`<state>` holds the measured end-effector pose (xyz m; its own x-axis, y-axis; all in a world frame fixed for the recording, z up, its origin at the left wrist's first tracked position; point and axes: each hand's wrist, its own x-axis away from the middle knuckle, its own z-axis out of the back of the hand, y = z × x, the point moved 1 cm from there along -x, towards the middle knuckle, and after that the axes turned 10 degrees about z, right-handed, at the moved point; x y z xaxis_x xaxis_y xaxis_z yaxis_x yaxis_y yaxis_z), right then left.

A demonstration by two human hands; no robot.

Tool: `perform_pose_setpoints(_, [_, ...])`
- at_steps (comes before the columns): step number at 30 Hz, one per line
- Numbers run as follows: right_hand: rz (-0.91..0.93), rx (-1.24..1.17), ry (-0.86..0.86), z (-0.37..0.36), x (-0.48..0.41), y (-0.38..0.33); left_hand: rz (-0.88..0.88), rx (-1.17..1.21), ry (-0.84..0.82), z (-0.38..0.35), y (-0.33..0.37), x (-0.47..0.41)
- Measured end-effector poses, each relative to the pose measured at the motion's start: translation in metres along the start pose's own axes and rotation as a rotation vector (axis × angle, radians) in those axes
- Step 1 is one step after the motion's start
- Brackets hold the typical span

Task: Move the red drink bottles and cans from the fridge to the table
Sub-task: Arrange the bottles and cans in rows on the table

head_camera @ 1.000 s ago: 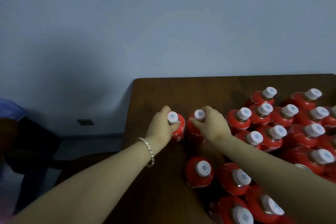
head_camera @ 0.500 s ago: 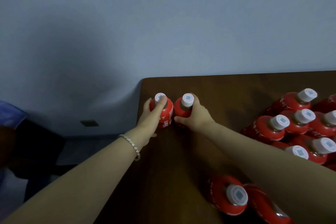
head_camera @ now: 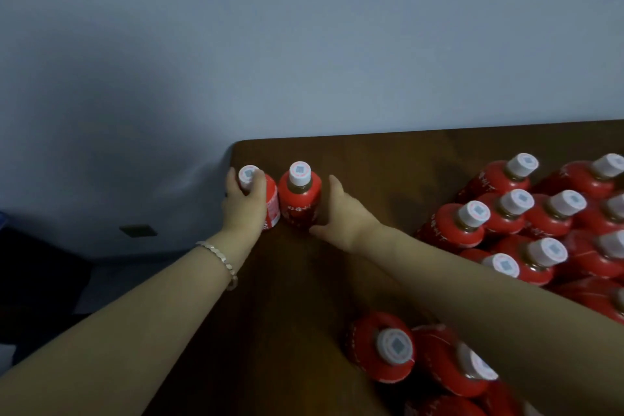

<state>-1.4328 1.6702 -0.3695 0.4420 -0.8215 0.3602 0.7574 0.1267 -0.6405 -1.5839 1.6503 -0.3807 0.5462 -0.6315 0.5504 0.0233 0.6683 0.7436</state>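
Nearest, two red bottles (head_camera: 381, 365) with white caps stood at bottom edge of dark wooden table (head_camera: 304, 297); dense cluster of matching bottles (head_camera: 506, 223) filled right side; left hand (head_camera: 244, 204), bracelet (head_camera: 219, 260) on wrist, gripped neck of corner bottle (head_camera: 271, 204), fingers curled round it; right hand (head_camera: 342, 216) lay open, fingers spread beside second bottle (head_camera: 299, 203); both bottles upright, side by side at table's far left corner; grey wall (head_camera: 337, 44) behind.
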Motion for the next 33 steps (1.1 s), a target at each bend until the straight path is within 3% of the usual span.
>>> perform_pose_setpoints(2, [0.065,0.221,0.085,0.015,0.03,0.007,-0.207,-0.151,0.221,-0.006,0.005,0.024])
perform_pose_setpoints(4, [0.128,0.419,0.216,0.035,0.066,0.023,-0.575,-0.24,0.271,-0.022,0.006,0.058])
perform_pose_setpoints(6, [0.08,0.529,0.308,0.053,0.098,0.046,-0.891,-0.295,0.119,-0.045,0.007,0.088])
perform_pose_setpoints(7, [0.01,0.577,0.313,0.061,0.113,0.056,-0.957,-0.332,-0.02,-0.059,0.009,0.1])
perform_pose_setpoints(10, [-0.215,0.637,0.205,0.076,0.144,0.083,-0.932,-0.5,-0.377,-0.101,0.02,0.131])
perform_pose_setpoints(15, [-0.281,0.421,0.177,0.074,0.156,0.107,-0.941,-1.012,-0.53,-0.155,0.038,0.137])
perform_pose_setpoints(17, [-0.266,0.348,0.211,0.075,0.16,0.111,-0.93,-1.111,-0.483,-0.165,0.039,0.14])
perform_pose_setpoints(21, [-0.218,0.272,0.224,0.071,0.163,0.115,-0.967,-1.047,-0.318,-0.161,0.034,0.143])
perform_pose_setpoints(27, [-0.158,0.176,0.214,0.064,0.155,0.097,-0.646,-0.711,-0.252,-0.087,-0.004,0.133])
perform_pose_setpoints(33, [-0.057,0.087,0.157,0.037,0.119,0.049,-0.474,-0.67,-0.1,0.005,-0.031,0.106])
